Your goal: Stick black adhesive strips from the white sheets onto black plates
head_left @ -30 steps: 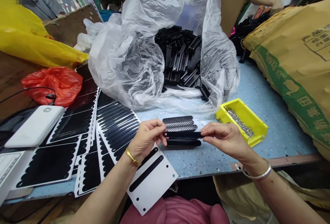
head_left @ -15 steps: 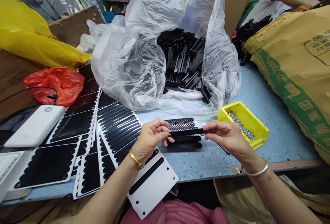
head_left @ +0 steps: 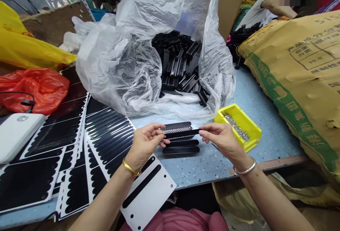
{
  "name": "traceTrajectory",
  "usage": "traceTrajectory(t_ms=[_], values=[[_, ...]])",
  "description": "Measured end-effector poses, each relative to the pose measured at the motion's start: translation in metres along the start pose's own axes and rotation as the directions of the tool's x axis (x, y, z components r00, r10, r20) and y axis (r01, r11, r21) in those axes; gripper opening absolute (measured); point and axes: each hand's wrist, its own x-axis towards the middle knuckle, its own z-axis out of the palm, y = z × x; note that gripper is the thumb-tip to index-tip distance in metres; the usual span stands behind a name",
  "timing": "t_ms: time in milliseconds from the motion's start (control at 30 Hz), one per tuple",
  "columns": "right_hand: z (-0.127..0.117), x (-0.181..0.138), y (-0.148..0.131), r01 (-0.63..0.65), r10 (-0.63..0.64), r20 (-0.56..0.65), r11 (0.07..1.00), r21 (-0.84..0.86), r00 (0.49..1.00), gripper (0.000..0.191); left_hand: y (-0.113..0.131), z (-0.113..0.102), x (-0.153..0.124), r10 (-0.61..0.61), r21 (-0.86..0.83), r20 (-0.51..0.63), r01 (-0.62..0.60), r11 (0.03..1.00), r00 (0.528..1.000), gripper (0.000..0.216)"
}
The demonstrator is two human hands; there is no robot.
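Note:
My left hand pinches the left end of a thin black strip. The strip's right end is between the thumb and fingers of my right hand. It is stretched level just above a row of narrow black plastic bars on the table. Bars with a perforated pattern lie at the back of the row, partly covered by the strip. Two smooth black bars lie nearer me. Below my left wrist, a white backing sheet carries a few black strips of similar shape.
A clear plastic bag full of black bars stands behind my hands. At right are a yellow bin of small metal parts and a large printed sack. Sheets of black strips and a white power bank lie left. Another person's arm shows at back right.
The view has turned slightly right, so the scene sits further left. Both hands still hold the strip; it has stayed close over the bars.

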Motion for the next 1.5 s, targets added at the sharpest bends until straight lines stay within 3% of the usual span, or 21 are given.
traceTrajectory(t_ms=[167,333,467,600,733,867,1033,1167,1333,1500], values=[[0.008,0.001,-0.002,0.002,-0.003,0.043,1.0,0.014,0.999,0.023,-0.003,-0.005,0.001,-0.025,0.022,-0.011,0.025,0.999,1.0,0.044],[0.008,0.003,0.005,-0.059,0.049,0.068,0.986,0.158,0.997,0.023,-0.011,-0.021,0.001,0.034,0.185,-0.158,-0.004,0.983,0.987,0.032],[0.007,0.007,0.007,-0.111,0.092,0.101,0.972,0.205,0.991,0.023,-0.016,-0.024,0.0,-0.055,0.199,-0.032,0.06,0.978,0.998,0.024],[0.01,0.01,0.008,-0.139,0.114,0.13,0.968,0.21,0.985,0.025,-0.014,-0.019,-0.001,-0.135,0.1,0.093,0.126,0.987,0.986,0.026],[0.013,0.014,0.011,-0.155,0.133,0.126,0.97,0.185,0.983,0.027,-0.013,-0.015,0.001,-0.155,0.042,0.119,0.151,0.988,0.981,0.022],[0.013,0.016,0.017,-0.171,0.162,0.095,0.981,0.096,0.982,0.027,-0.019,-0.014,0.006,-0.167,0.103,0.097,0.157,0.982,0.981,0.021],[0.015,0.017,0.021,-0.132,0.127,0.081,0.99,0.057,0.989,0.028,-0.023,-0.012,0.01,-0.015,0.367,0.036,0.001,0.93,0.999,0.022],[0.013,0.015,0.017,-0.102,0.097,0.052,0.991,0.091,0.994,0.029,-0.024,-0.017,0.01,0.088,0.486,0.002,-0.078,0.87,0.996,0.027],[0.008,0.013,0.012,-0.103,0.091,0.073,0.978,0.18,0.993,0.029,-0.033,-0.026,0.01,0.101,0.534,-0.012,-0.078,0.842,0.995,0.028],[0.009,0.015,0.017,-0.139,0.121,0.099,0.971,0.195,0.988,0.029,-0.043,-0.022,0.008,0.108,0.55,0.01,-0.096,0.829,0.994,0.023]])
